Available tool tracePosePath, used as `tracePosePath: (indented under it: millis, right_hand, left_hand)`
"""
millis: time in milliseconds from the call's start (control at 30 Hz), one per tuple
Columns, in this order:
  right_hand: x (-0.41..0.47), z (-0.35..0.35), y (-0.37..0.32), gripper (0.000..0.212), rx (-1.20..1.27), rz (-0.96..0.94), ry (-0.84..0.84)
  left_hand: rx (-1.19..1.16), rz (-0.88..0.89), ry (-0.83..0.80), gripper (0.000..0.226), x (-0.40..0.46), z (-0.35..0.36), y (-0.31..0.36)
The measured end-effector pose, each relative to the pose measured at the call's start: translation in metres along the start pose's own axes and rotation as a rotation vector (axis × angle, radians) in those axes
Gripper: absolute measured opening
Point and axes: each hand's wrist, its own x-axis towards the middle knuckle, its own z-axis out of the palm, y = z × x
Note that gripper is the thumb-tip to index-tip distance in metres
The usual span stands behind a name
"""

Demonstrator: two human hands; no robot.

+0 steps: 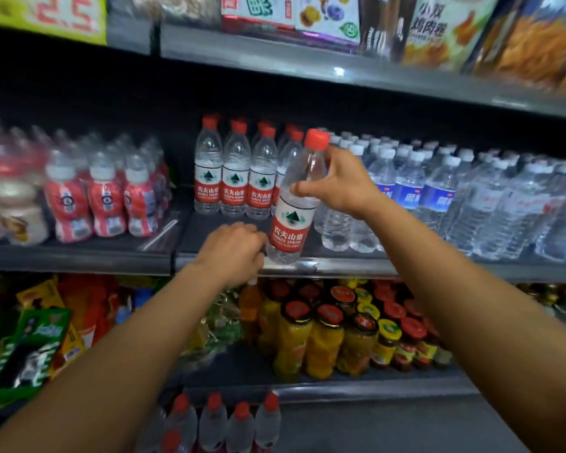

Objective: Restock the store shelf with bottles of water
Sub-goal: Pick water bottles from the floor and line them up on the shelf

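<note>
My right hand (337, 183) grips the upper body of a clear water bottle (291, 220) with a red cap and red label. The bottle tilts to the right, its base just above the front edge of the middle shelf (340, 266). My left hand (234, 248) sits at the bottle's lower left with curled fingers against its base; whether it grips the bottle is unclear. Behind stands a row of matching red-capped bottles (236, 178) on the shelf. More red-capped bottles (223, 423) show at the bottom of the view, below my arms.
White-capped water bottles with blue labels (438, 191) fill the shelf to the right. Wrapped packs of red-labelled drinks (105, 197) stand to the left. Jars with red and yellow lids (340, 328) crowd the shelf below, snack packets (36, 338) beside them. Boxes line the top shelf (307, 60).
</note>
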Motion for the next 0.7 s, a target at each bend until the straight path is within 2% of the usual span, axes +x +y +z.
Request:
tracePosePath:
  millis: [100, 200, 333, 533, 700]
  right_hand:
    - [0.042, 0.005, 0.013, 0.025, -0.05, 0.005, 0.005]
    - [0.08, 0.015, 0.037, 0.049, -0.085, 0.085, 0.008]
    - [0.115, 0.027, 0.06, 0.061, -0.105, 0.139, -0.017]
    - [0.147, 0.033, 0.082, 0.054, -0.04, 0.236, -0.106]
    - [0.157, 0.027, 0.084, 0.065, -0.046, 0.343, -0.162]
  left_hand:
    - [0.006, 0.003, 0.005, 0.032, 0.025, 0.002, -0.011]
    - [-0.001, -0.004, -0.003, 0.033, 0.046, 0.009, -0.021]
    - [-0.014, -0.016, -0.012, 0.032, 0.067, 0.027, -0.035]
    - [-0.054, -0.017, -0.035, 0.034, 0.081, 0.052, -0.046]
    - [-0.075, -0.03, -0.049, 0.033, 0.085, 0.061, -0.048]
